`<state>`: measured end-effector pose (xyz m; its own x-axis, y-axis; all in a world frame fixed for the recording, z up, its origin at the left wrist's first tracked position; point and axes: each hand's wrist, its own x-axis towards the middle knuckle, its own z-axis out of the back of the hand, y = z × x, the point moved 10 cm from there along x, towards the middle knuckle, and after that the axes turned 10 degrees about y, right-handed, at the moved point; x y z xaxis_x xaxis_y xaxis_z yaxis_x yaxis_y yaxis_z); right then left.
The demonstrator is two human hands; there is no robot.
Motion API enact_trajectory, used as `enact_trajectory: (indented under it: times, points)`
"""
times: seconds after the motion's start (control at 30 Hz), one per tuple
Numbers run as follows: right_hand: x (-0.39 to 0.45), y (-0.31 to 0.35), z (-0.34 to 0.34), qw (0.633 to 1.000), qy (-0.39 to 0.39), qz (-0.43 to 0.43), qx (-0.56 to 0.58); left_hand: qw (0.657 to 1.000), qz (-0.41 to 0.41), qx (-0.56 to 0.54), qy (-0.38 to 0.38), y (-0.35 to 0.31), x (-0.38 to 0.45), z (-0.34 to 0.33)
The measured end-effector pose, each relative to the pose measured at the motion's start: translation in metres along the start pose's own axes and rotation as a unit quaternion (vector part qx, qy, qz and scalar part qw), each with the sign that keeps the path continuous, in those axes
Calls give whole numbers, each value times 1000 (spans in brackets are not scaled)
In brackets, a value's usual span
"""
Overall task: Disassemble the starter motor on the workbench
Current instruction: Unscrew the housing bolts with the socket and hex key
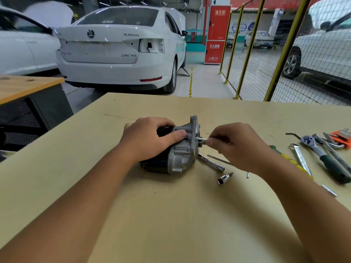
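The starter motor (176, 158) lies on its side in the middle of the workbench (171, 215), black body to the left, silver aluminium housing to the right. My left hand (150, 137) grips it from above, thumb laid along the housing. My right hand (235, 143) pinches a thin silver tool (202, 139) whose tip points into the housing's flange face. Most of that tool is hidden inside my fingers.
A silver extension bar (211, 163), a thin rod (218, 159) and a small socket (224, 178) lie just right of the motor. Farther right are a green-handled ratchet (326, 158), a flat wrench (301, 158), and orange-held hex keys (341, 137). White cars and a yellow mesh fence stand beyond the bench.
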<state>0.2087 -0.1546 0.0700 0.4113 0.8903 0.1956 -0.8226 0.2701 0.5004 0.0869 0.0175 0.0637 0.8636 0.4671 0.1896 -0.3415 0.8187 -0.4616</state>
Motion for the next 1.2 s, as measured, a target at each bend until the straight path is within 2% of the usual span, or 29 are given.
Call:
enact_trajectory:
  times: [0.23, 0.4, 0.5, 0.7, 1.03, 1.1, 1.2]
  points:
    - [-5, 7, 16, 997, -75, 20, 3, 1000, -4, -13, -3, 1, 2, 0]
    - [-8, 5, 16, 991, -101, 29, 78, 1000, -2, -15, -13, 1, 0, 1]
    - [-8, 7, 15, 991, -92, 42, 93, 1000, -2, 1, -20, -3, -1, 1]
    - [-3, 12, 12, 998, -23, 49, -36, 1000, 4, -11, -16, -3, -1, 1]
    - [-9, 22, 23, 989, -93, 84, -78, 1000, -3, -13, -4, -4, -2, 1]
    - [-9, 20, 21, 991, -88, 79, -70, 1000, -4, -15, -4, -4, -2, 0]
    - [-8, 16, 15, 995, -38, 64, -60, 1000, -6, -26, -8, -3, -1, 1]
